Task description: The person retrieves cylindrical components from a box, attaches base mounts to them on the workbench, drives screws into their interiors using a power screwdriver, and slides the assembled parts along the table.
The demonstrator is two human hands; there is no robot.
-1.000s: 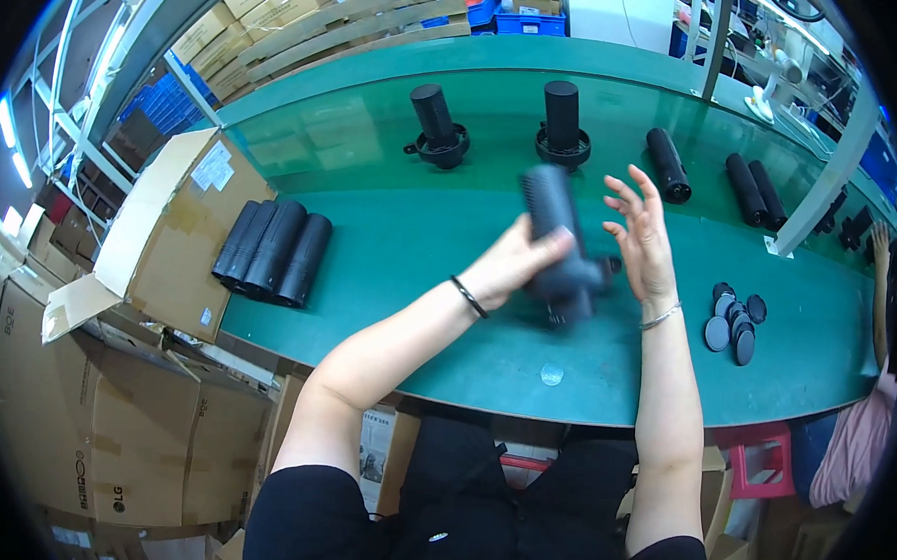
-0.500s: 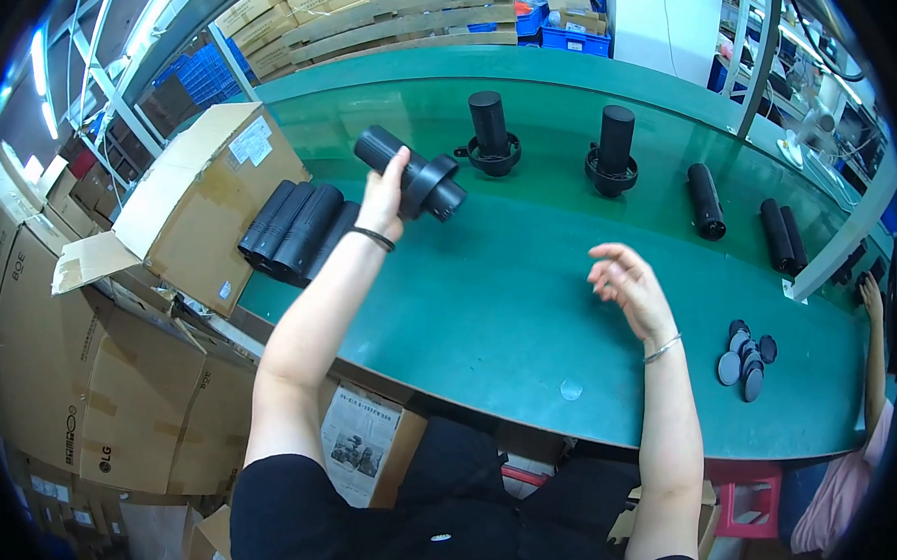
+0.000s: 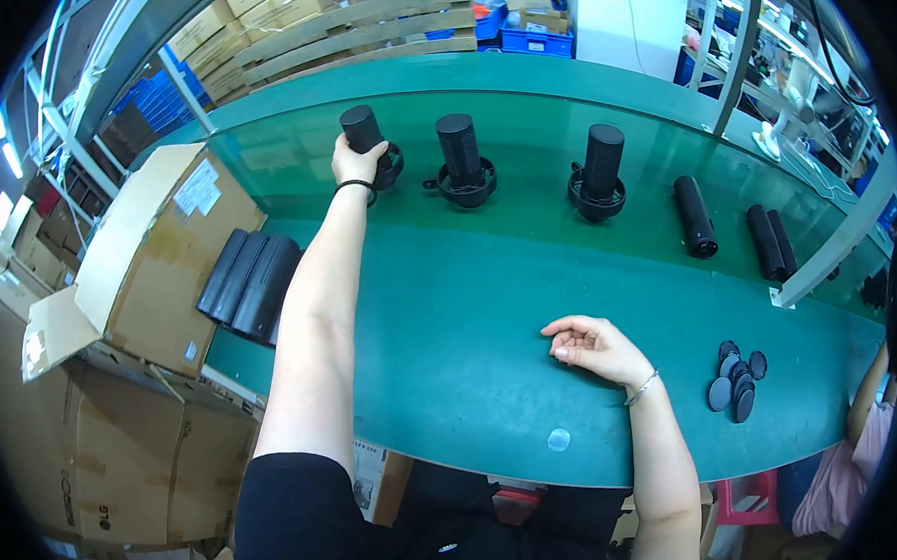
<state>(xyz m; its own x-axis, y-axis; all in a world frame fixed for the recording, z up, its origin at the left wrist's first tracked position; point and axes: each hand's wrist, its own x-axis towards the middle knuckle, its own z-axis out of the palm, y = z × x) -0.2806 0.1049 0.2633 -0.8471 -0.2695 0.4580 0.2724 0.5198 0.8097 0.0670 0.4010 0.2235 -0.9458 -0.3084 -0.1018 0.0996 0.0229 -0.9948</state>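
Observation:
At the far left of the green table, my left hand (image 3: pixel 355 163) is closed round a black cylinder (image 3: pixel 361 126) with a wider ring collar at its lower end. The cylinder leans a little, and my hand hides part of it; whether its base rests on the surface I cannot tell. Two similar black cylinders in ring-shaped bases, one to its right (image 3: pixel 460 152) and another farther right (image 3: pixel 603 165), stand upright. Nearer me, my right hand (image 3: pixel 602 351) holds nothing, its fingers loosely bent and apart, low over the table.
Several plain black tubes (image 3: pixel 251 283) lie beside an opened cardboard box (image 3: pixel 164 258) at the left. More tubes (image 3: pixel 695 217) lie at the right, past them a metal post (image 3: pixel 839 237). A heap of dark round caps (image 3: pixel 734 381) lies near a co-worker's arm (image 3: pixel 867 390).
My left hand has carried the cylinder away from me and turned it from tilted to nearly upright beside the other two. My right hand has come lower and nearer. The view has shifted somewhat.

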